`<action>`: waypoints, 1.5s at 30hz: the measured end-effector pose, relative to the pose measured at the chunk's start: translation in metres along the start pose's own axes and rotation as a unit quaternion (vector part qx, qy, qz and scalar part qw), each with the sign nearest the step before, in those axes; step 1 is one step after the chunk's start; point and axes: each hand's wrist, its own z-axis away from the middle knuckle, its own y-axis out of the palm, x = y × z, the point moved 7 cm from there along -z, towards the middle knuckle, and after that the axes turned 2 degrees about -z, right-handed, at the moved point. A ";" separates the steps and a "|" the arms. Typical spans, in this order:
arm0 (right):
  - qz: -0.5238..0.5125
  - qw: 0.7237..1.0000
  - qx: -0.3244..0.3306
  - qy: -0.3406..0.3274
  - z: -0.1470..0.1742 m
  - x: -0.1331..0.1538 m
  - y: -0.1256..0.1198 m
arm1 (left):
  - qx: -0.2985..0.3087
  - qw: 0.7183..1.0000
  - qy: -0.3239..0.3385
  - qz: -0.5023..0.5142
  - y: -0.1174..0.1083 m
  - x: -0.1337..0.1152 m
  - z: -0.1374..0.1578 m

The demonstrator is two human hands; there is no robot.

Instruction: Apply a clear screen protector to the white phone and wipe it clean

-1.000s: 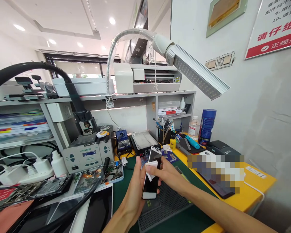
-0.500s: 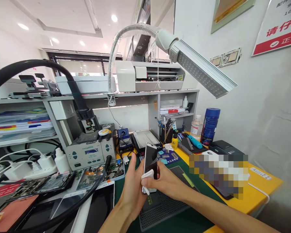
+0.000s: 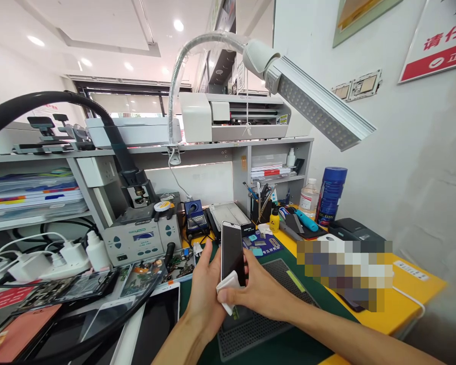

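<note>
A white-edged smartphone (image 3: 232, 248) with a dark screen stands tilted between my hands above the work mat. Its left side rests in my left hand (image 3: 205, 291), whose thumb points up along the edge; the fingers behind it are mostly hidden. From the right, my right hand (image 3: 253, 289) presses a folded white cloth or tissue (image 3: 231, 284) to the lower front of the phone with the thumb. The fingers of that hand curl round the phone's right edge. Under both hands lies a dark perforated mat (image 3: 266, 324) on a green mat (image 3: 197, 350).
To the left are a tablet (image 3: 160, 319), a tray of small parts (image 3: 184, 266) and a hot-air station (image 3: 142, 238). A black hose (image 3: 137, 314) crosses the front left. A yellow bottle (image 3: 274, 221) and pen holder (image 3: 261, 209) stand behind. Overhead hangs a lamp (image 3: 319, 101).
The phone has turned so its screen faces me more squarely. My right thumb and the white cloth have shifted slightly left and down across its lower part.
</note>
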 end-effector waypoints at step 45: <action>-0.114 0.980 0.162 -0.017 0.007 0.019 -0.001 | -0.096 0.995 0.035 -0.020 -0.028 -0.010 -0.007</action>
